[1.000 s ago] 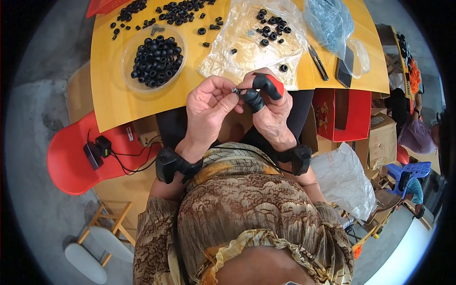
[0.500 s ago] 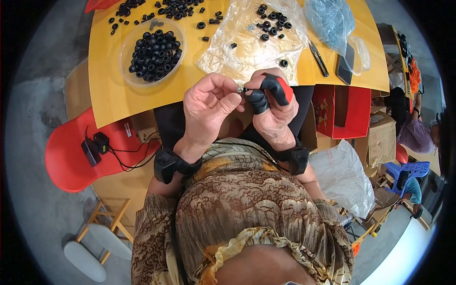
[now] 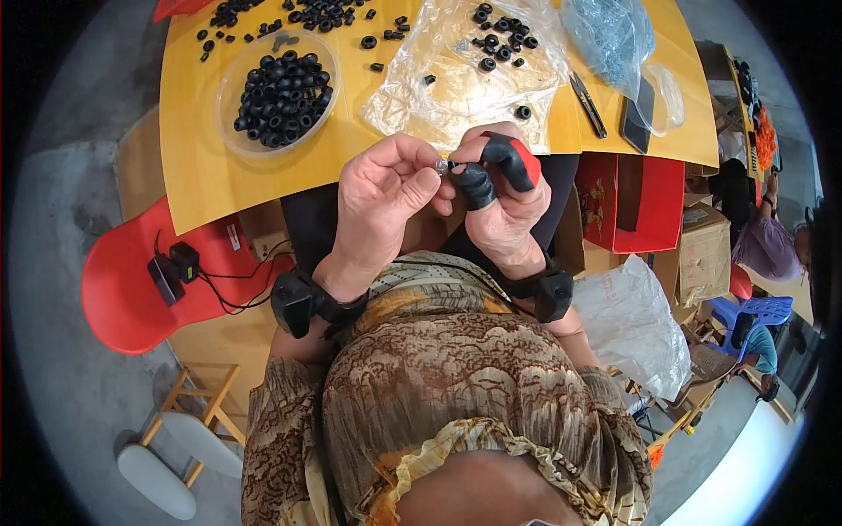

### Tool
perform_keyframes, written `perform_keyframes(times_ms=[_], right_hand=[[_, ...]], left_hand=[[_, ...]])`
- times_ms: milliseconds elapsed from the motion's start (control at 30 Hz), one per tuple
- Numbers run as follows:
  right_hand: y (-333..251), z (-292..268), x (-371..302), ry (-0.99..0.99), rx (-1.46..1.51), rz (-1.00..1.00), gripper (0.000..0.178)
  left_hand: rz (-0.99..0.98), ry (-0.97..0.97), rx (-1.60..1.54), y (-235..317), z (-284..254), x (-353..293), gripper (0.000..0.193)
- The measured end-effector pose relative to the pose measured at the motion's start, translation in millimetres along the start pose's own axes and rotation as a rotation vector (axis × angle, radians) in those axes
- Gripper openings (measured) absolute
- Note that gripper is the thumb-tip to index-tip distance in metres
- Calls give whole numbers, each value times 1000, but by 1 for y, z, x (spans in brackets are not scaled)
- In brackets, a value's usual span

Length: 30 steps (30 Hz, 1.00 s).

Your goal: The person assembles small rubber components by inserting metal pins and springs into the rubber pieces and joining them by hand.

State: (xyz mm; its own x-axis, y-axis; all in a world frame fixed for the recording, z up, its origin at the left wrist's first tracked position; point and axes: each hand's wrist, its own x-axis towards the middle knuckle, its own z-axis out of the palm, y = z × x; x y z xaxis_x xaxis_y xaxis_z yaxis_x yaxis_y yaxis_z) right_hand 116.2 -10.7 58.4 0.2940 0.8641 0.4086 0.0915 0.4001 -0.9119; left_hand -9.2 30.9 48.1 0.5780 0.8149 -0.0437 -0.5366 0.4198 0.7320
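Observation:
My left hand pinches a small shiny clear or silvery piece between thumb and forefinger, just over the table's near edge. Facing it, my right hand is closed on a small black piece, mostly hidden by the fingers. The two pieces meet or nearly meet; I cannot tell which. Black covers wrap the right thumb and forefinger, the latter with a red patch. Beyond my hands lies a clear plastic sheet with several black ring-shaped parts on it. To the left, a clear round tub holds many black parts.
Loose black parts lie across the far side of the yellow table. Toward the right are small snips, a phone and a bag of clear pieces. A red chair stands left, a red box right.
My left wrist has shifted slightly left. Both hands keep their pinch at almost the same spot, with the fingers only slightly moved.

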Motion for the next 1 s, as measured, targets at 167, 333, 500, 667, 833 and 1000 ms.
perform_keyframes(times_ms=[167, 333, 500, 667, 833, 1000], right_hand=[[-1, -2, 1, 1, -273, -122, 20], [2, -3, 1, 52, -535, -330, 36], [-5, -3, 1, 54, -580, -349, 38], [-5, -5, 1, 52, -592, -374, 38], [-2, -3, -2, 76, -477, -359, 33], [-6, -5, -1, 23, -445, -264, 25]], left_hand=[[-4, 26, -1, 0, 3, -2, 11], [24, 51, 49, 1, 5, -2, 11], [71, 69, 115, 2, 6, -2, 12], [38, 88, 125, 1, 8, -2, 10], [36, 92, 112, -1, 7, -2, 9], [55, 133, 138, -4, 3, 4, 8]])
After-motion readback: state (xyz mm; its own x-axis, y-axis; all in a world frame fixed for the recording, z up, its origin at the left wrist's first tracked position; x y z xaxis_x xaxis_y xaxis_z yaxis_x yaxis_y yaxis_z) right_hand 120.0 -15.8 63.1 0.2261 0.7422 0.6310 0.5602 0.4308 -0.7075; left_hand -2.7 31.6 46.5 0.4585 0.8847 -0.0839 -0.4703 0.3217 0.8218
